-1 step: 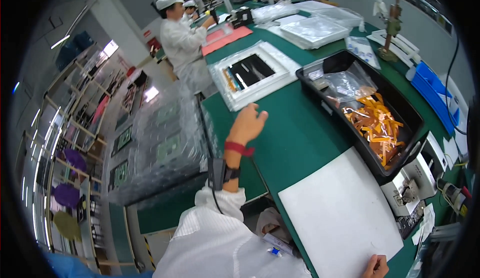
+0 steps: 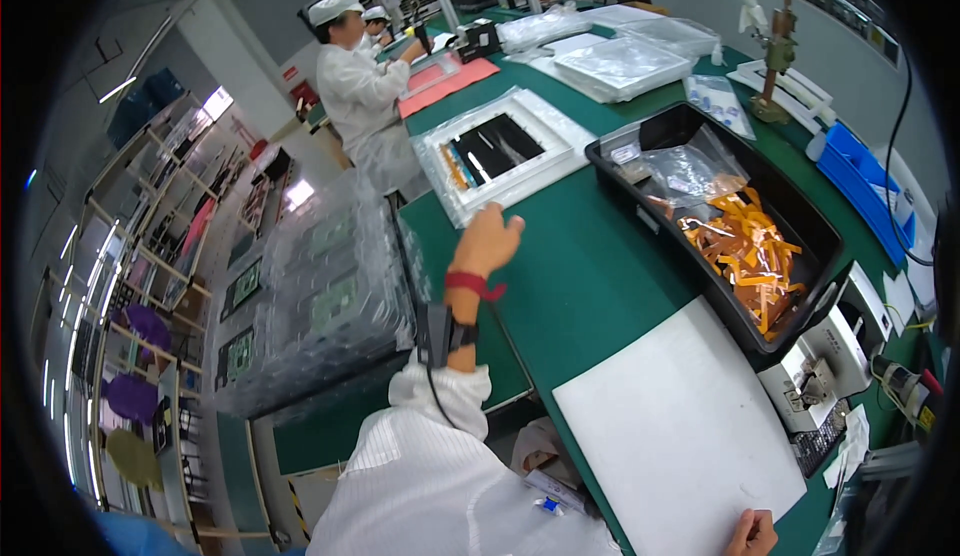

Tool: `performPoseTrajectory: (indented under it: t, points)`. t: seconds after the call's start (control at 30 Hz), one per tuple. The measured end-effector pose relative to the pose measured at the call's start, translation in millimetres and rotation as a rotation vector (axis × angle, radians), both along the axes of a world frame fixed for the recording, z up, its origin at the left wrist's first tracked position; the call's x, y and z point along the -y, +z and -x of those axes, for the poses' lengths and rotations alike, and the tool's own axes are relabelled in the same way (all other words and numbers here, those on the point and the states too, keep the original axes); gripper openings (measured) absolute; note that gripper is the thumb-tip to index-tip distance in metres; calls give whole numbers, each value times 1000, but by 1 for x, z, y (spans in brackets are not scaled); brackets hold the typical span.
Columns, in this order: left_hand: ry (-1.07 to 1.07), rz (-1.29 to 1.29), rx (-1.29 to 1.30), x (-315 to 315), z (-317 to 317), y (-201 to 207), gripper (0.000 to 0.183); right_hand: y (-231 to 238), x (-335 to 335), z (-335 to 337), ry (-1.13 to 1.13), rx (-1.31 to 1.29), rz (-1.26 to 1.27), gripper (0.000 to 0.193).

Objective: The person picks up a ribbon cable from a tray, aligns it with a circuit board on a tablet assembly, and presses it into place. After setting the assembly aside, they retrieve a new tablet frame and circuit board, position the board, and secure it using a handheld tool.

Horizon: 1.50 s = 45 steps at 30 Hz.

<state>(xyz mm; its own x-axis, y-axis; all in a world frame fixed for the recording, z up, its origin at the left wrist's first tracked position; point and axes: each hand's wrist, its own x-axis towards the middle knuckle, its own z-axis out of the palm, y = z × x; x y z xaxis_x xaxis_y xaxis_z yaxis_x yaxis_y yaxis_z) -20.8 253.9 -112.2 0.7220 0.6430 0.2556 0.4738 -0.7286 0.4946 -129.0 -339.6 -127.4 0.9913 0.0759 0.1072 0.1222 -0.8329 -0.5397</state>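
My left hand (image 2: pixel 487 241) reaches forward over the green table, its thumb standing apart from the fingers and no object visible in it. Its fingertips come up to the near corner of a white foam tray (image 2: pixel 560 139); I cannot tell whether they touch it. Dark glossy panels (image 2: pixel 497 148) with an orange-brown strip at one side lie in the tray. At the lower right, my right hand (image 2: pixel 752 533) is closed at the near edge of a large white sheet (image 2: pixel 670 426). Whatever may be between its fingers is hidden.
A black bin (image 2: pixel 715 271) holds orange flexible strips (image 2: pixel 745 246) and clear bags. Stacked clear trays (image 2: pixel 320 296) with green circuit boards stand left. White equipment (image 2: pixel 815 376) is right of the sheet, a blue bin (image 2: pixel 865 186) beyond. A co-worker (image 2: pixel 355 86) works farther along.
My left hand has shifted slightly left and its fingers look more drawn together. The view has moved a little. My right hand stays at the sheet's edge.
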Motion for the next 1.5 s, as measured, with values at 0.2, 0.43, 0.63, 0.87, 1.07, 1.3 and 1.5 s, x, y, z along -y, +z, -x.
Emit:
performPoseTrajectory:
  t: [0.2, 0.43, 0.63, 0.87, 1.07, 1.3, 1.5]
  points:
    - [467, -46, -157, -113, -48, -25, 43, -2, 1, 1, -11, -41, -48, 21]
    - [392, -15, -169, -123, -57, -38, 40, -2, 5, 5, -16, -48, -76, 21]
    - [416, -111, -198, -136, -48, -32, 40, 1, 4, 2, 19, -39, -122, 21]
    - [359, 430, 238, -132, -67, -35, 36, 9, -1, 7, -38, -46, -144, 21]
    - [61, 1316, 741, -179, -48, -56, 35, 11, -1, -2, 17, -84, -150, 21]
    - [-198, 1354, 867, -143, -57, -37, 31, 9, 0, 1, 5, -53, -168, 21]
    - [-223, 1184, 969, -38, -38, 15, 26, 22, -3, 11, 27, -43, -154, 22]
